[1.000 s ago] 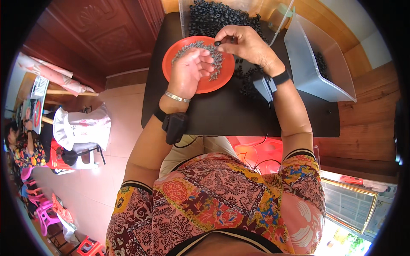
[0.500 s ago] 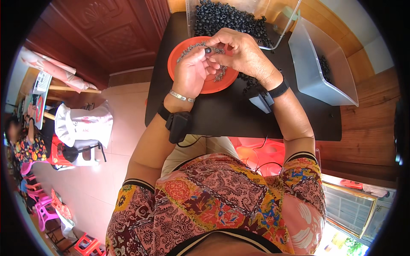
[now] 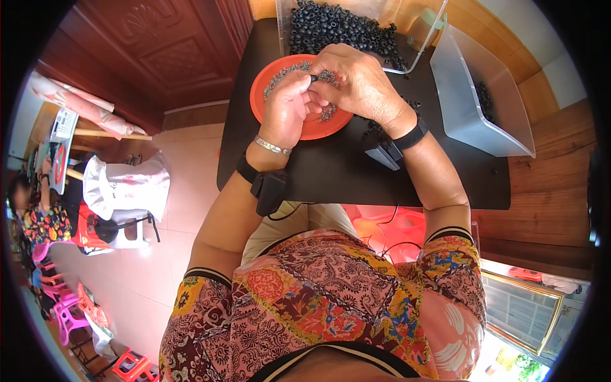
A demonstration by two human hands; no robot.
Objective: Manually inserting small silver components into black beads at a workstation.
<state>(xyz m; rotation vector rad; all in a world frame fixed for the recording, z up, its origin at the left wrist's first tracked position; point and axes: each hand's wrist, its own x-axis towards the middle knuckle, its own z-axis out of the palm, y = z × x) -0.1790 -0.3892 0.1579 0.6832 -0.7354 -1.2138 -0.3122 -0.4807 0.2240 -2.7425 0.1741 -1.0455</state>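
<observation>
A small dark bead (image 3: 313,77) is pinched between the left hand (image 3: 289,108) and right hand (image 3: 356,83), fingertips meeting over the orange plate (image 3: 318,127) at upper centre. Behind lies a clear tray of black beads (image 3: 331,25); a grey tub (image 3: 468,102) sits right.

Small black bead (image 3: 313,77) pinched over orange plate (image 3: 267,86) of grey bits.

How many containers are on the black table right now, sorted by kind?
Orange round plate: 1
Clear bin heaped with black beads: 1
Grey plastic tub: 1
Total: 3 containers.
The left hand and right hand meet over the plate, pinching a small dark piece.
</observation>
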